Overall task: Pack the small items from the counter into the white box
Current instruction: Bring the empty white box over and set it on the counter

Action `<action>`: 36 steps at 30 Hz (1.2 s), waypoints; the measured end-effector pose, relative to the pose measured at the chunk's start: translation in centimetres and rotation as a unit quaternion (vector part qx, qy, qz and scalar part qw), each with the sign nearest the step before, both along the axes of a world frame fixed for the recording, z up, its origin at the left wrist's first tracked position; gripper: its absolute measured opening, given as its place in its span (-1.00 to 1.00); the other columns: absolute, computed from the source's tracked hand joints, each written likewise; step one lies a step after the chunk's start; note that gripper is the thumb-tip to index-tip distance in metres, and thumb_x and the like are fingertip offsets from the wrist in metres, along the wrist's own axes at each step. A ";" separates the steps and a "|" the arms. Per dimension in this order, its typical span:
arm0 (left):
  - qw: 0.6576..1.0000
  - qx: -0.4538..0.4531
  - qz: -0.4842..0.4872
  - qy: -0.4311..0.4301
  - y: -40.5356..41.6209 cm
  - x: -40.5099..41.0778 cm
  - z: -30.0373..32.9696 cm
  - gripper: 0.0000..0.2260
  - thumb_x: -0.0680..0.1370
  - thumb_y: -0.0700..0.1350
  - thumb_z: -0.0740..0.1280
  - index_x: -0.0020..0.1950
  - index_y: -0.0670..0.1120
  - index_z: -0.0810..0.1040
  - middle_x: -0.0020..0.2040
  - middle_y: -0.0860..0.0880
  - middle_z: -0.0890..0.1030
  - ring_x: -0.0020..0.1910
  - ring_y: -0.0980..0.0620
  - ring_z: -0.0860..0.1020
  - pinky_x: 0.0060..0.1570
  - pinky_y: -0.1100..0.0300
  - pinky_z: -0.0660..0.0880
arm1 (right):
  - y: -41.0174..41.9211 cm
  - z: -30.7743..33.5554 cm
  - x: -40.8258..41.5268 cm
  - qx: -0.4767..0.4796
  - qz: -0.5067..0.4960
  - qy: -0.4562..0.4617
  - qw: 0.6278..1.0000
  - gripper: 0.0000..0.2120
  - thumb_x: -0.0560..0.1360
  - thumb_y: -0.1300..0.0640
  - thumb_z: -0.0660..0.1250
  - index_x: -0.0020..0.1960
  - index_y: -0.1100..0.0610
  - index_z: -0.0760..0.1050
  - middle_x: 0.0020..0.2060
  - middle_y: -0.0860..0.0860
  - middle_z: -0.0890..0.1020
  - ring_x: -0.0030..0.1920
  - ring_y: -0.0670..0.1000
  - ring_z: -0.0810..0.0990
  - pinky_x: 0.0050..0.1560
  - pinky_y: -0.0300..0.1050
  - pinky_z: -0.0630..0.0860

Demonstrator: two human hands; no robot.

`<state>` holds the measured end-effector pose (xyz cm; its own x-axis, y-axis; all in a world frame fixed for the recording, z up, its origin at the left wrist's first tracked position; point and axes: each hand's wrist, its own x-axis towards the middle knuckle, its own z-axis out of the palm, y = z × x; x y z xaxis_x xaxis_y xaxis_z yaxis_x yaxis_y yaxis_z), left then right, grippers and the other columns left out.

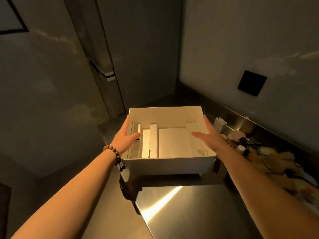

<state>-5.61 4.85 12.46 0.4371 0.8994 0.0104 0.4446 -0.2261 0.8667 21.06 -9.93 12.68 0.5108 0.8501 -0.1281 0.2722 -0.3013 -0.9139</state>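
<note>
Two hands flank a white box (pixel 170 165) that sits at the far left end of a shiny metal table (pixel 198 209), its near left corner out past the table's edge. The left hand (pixel 125 138) lies against the box's left wall, palm inward, fingers spread and the thumb reaching over the rim into the box. The right hand (pixel 209 135) is placed the same way along the right wall, fingers straight and apart, thumb pointing in over the rim. Neither hand is closed on anything; whether the palms press the walls or only touch them cannot be told.

The box is open at the top, square-cornered, with plain white cardboard walls. Inside are white card dividers (pixel 153 140): a few narrow upright strips on the left and a broad flat panel in the middle. No loose item shows inside it.

A beaded bracelet (pixel 113 151) circles the left wrist. To the right of the box, on the table by the wall, lies a dim clutter of small items (pixel 245 144), too dark to name singly.
</note>
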 end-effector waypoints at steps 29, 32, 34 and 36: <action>0.989 0.051 -0.019 0.135 11.9 4.2 -3.1 -0.24 0.48 -0.10 0.35 0.51 0.09 -0.06 0.35 -0.08 0.40 0.28 -0.11 0.41 0.21 -0.03 0.40 | 10.3 -3.0 3.2 -0.115 0.000 -0.193 0.974 -0.25 0.52 0.09 0.32 0.50 -0.18 -0.09 0.34 0.04 0.40 0.33 0.17 0.40 0.16 0.15 0.45; 0.942 0.204 -0.013 0.268 11.2 4.3 -2.2 -0.37 0.50 -0.02 0.28 0.49 -0.09 0.07 0.46 -0.12 0.22 0.46 -0.13 0.14 0.42 -0.09 0.13 | 9.6 -2.3 2.4 -0.129 -0.012 -0.231 0.964 -0.37 0.55 0.07 0.27 0.48 -0.14 0.00 0.30 0.07 0.44 0.26 0.17 0.47 0.05 0.06 0.53; 0.938 0.244 -0.032 0.243 9.8 4.5 -1.8 -0.38 0.51 0.02 0.24 0.48 -0.11 0.09 0.48 -0.11 0.18 0.47 -0.10 0.12 0.42 -0.06 0.03 | 8.6 -2.0 1.7 -0.094 -0.017 -0.221 0.971 -0.49 0.55 0.07 0.26 0.42 -0.09 0.13 0.26 0.05 0.48 0.24 0.12 0.49 -0.04 -0.06 0.53; 0.942 0.261 -0.063 0.201 8.4 5.2 -1.5 -0.38 0.51 0.06 0.23 0.49 -0.12 0.10 0.48 -0.10 0.20 0.45 -0.08 0.16 0.42 -0.01 0.04 | 7.2 -1.6 0.8 -0.062 -0.017 -0.218 0.974 -0.54 0.55 0.07 0.27 0.39 -0.05 0.20 0.23 0.03 0.49 0.24 0.08 0.49 -0.05 -0.15 0.52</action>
<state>-0.45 13.26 10.92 0.6022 0.7590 0.2475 0.6549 -0.6470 0.3906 21.83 -2.70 11.04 0.5672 0.8236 0.0069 0.6139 -0.4172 -0.6701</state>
